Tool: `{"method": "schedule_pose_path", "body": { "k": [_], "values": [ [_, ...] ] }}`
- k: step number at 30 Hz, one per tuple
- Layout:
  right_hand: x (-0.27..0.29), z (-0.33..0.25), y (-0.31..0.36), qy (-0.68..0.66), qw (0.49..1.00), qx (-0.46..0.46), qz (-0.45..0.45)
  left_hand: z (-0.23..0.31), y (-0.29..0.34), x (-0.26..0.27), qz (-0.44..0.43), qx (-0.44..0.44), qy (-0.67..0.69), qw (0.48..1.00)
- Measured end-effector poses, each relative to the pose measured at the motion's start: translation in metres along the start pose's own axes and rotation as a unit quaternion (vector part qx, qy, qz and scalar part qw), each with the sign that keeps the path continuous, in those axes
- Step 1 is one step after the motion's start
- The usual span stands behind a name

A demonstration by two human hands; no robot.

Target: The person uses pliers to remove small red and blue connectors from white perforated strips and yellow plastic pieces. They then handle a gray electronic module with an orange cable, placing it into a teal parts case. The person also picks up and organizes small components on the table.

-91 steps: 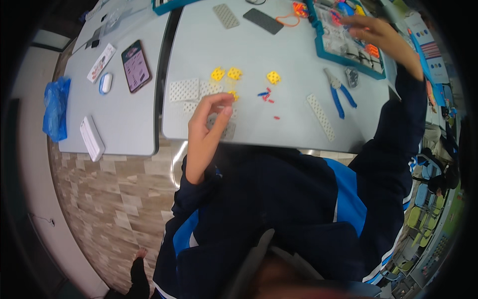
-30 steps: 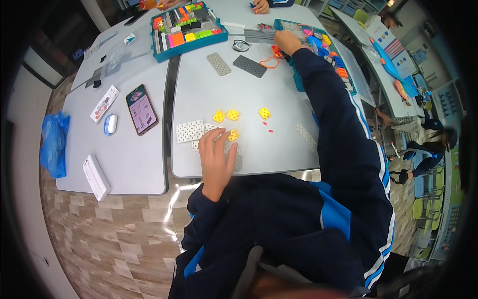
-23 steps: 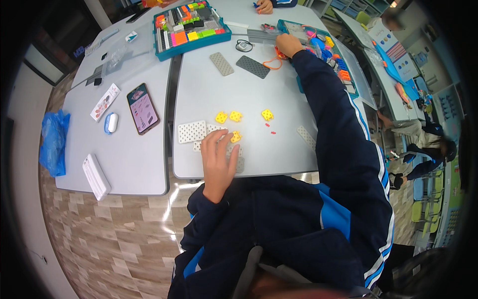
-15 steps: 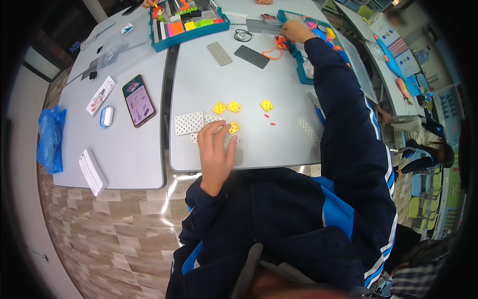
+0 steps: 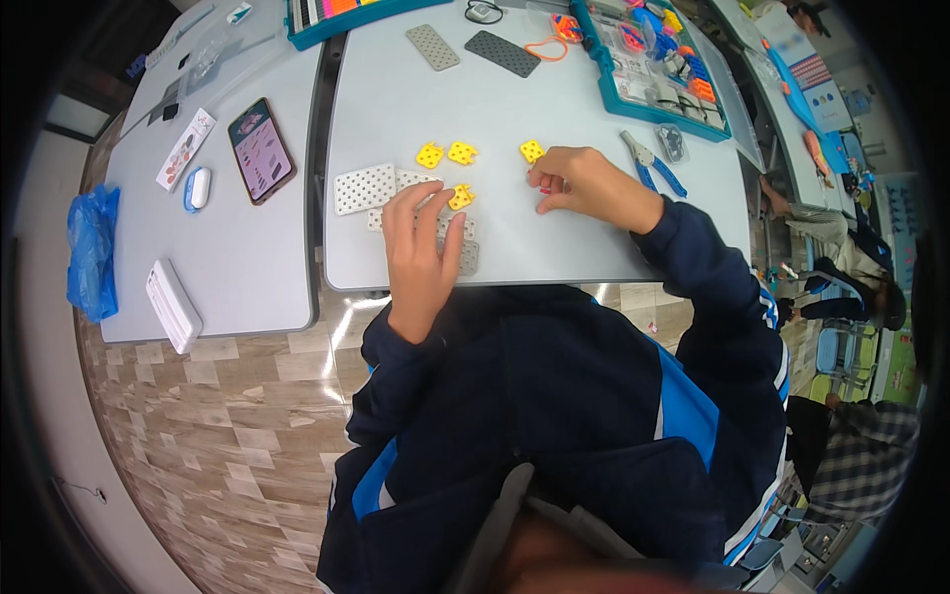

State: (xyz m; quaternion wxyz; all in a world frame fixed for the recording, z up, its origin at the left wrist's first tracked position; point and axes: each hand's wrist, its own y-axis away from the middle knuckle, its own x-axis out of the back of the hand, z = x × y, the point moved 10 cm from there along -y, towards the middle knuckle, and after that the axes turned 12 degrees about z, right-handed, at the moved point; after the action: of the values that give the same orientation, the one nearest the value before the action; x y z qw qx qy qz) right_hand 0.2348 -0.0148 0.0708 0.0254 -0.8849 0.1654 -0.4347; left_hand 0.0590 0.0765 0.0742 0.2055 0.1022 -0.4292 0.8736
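My left hand [image 5: 421, 247] rests with fingers spread over light grey perforated plates [image 5: 366, 189], its fingertips beside a yellow connector block [image 5: 461, 197]. Two more yellow connector blocks [image 5: 429, 154] lie just beyond it. My right hand [image 5: 599, 188] is low over the table to the right, thumb and fingers curved but apart. A small red pin [image 5: 545, 190] shows in the gap between them. Just past those fingertips lies another yellow connector block [image 5: 532, 151]. The right palm is hidden.
Blue-handled pliers [image 5: 653, 163] and a small clear bag [image 5: 672, 143] lie right of my right hand. Beyond stands a teal parts case [image 5: 661, 111]. Grey plates [image 5: 503, 53] lie at the back. A phone [image 5: 262, 150] sits on the left table, past a gap.
My right hand has come back from the teal case to the red pins near me. The left hand stays by the grey plates. The whole view has tilted nearer to me.
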Motion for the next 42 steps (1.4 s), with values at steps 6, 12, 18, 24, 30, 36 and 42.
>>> {"method": "schedule_pose_path", "body": {
  "k": [6, 12, 18, 24, 30, 36, 42],
  "values": [
    [0.007, 0.016, -0.001, 0.01, 0.997, -0.032, 0.069, 0.001, 0.0, 0.003, 0.01, -0.003, -0.001, 1.0],
    [0.003, -0.001, -0.007, 0.1, 0.987, 0.05, 0.117, -0.001, 0.001, 0.001, -0.006, 0.004, -0.007, 1.0],
    [0.048, 0.014, -0.038, 0.128, 0.981, 0.082, 0.119, 0.002, -0.001, 0.002, -0.003, -0.001, -0.009, 1.0],
    [0.151, 0.151, -0.131, 0.246, 0.944, -0.01, 0.218, 0.003, 0.0, 0.003, -0.002, -0.008, -0.007, 1.0],
    [0.145, 0.196, -0.159, 0.29, 0.935, 0.026, 0.202, 0.0, 0.0, 0.006, 0.015, 0.011, 0.014, 1.0],
    [0.074, 0.066, -0.086, 0.126, 0.987, 0.084, -0.046, 0.0, 0.0, 0.006, 0.015, 0.003, 0.033, 0.999],
    [0.007, 0.026, -0.042, 0.059, 0.996, 0.019, -0.057, 0.004, -0.001, 0.019, 0.036, -0.004, 0.014, 0.999]
  ]
}}
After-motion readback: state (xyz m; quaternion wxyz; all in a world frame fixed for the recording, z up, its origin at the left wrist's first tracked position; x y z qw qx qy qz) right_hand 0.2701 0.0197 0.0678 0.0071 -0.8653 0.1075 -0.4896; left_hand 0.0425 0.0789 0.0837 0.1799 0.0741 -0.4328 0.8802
